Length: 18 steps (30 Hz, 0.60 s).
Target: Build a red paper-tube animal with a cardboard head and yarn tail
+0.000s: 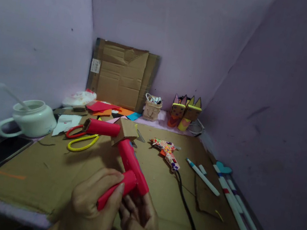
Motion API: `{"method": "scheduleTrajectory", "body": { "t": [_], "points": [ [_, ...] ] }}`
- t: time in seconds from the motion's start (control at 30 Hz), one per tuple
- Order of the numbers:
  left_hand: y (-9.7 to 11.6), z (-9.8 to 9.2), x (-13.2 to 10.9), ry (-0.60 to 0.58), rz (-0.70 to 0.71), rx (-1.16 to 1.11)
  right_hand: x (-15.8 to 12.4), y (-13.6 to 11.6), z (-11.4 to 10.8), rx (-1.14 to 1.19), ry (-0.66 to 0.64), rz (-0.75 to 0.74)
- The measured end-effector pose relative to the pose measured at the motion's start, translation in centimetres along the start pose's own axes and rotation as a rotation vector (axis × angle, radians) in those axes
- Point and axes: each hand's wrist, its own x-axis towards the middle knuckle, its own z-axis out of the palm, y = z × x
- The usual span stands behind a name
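Both hands work low at the near edge of the table, close to the body, probably because the piece is too sprawling to steady at arm's length. The left hand (93, 203) is wrapped around a short red tube (115, 191), with the thumb laid along it, and presses its upper end against the lower end of a long red tube (133, 163). The right hand (140, 221) cups that lower end from beneath, its fingers curled shut on it, so the joint sits between both grips. The long tube slopes up and away to a cardboard block (127, 129), from which a third red tube (101, 127) sticks out leftward. That far end seems to hang just above the cardboard mat (27, 172) (I cannot tell whether it touches).

The tools lie within reach but outside the working spot. The scissors (81, 138) are to the left. The patterned glue gun (166, 151) lies on its side to the right, with its black cord (189, 216) trailing toward the near edge. The white pens (204, 178) lie along the right wall. A white cup (32, 119) stands off the mat on the left.
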Motion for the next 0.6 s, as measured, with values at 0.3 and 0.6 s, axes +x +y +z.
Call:
{"method": "scheduleTrajectory", "body": {
  "t": [0.3, 0.6],
  "points": [
    [0.0, -0.3, -0.6, -0.018, -0.037, 0.034, -0.1, 1.5, -0.5, -0.081, 0.023, -0.144],
    [-0.5, -0.7, -1.0, -0.010, -0.002, -0.010, -1.4, -2.1, 2.4, -0.195, -0.130, -0.148]
  ]
}}
